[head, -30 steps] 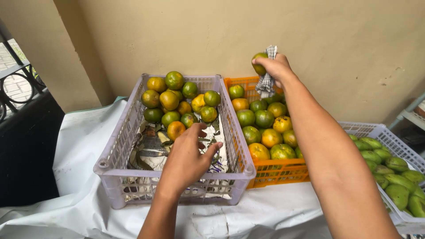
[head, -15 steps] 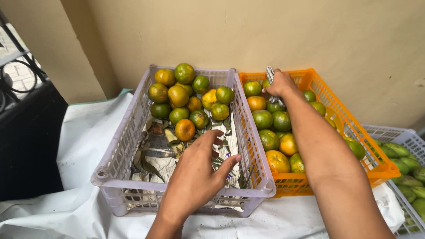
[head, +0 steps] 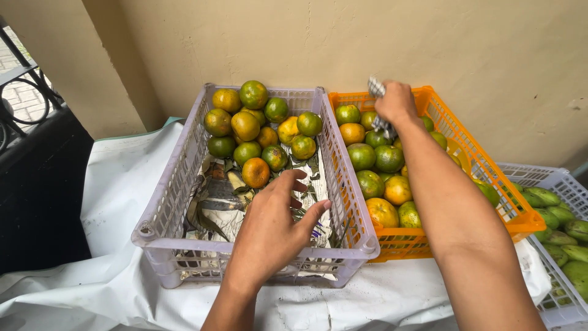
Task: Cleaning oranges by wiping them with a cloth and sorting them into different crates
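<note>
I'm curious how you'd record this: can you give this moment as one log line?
left hand: open over lilac crate | right hand: gripping cloth above orange crate | both crates hold green-orange citrus

Fruit stall, crates of oranges (head: 257, 132), covered table (head: 110, 202)

left hand (head: 269, 236) hangs low and near, palm down, fingers loosely spread and half curled. right arm reaches far forward, right hand (head: 397, 103) closed in a fist.
</note>
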